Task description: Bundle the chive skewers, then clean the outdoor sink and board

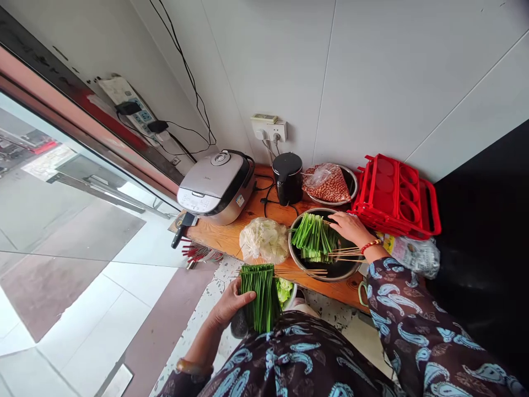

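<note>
My left hand (230,304) grips a bundle of skewered chives (261,300) close to my body, the thumb lying across the green stalks. Thin wooden skewers (301,272) stick out from the bundle to the right. On the bench, my right hand (349,227) reaches over a steel bowl (294,255), its fingers at the right end of more skewered chives (314,234). Bare skewer ends (347,253) extend past that pile toward my wrist. Whether my right fingers pinch a skewer is too small to make out.
A wooden bench (223,237) carries a rice cooker (217,184), a black kettle (287,179), a knotted plastic bag (263,241) and bagged peanuts (328,184). Red plastic racks (399,196) stand at right. A cleaver (184,226) lies at the left edge. Below sits a bowl of lettuce (285,291).
</note>
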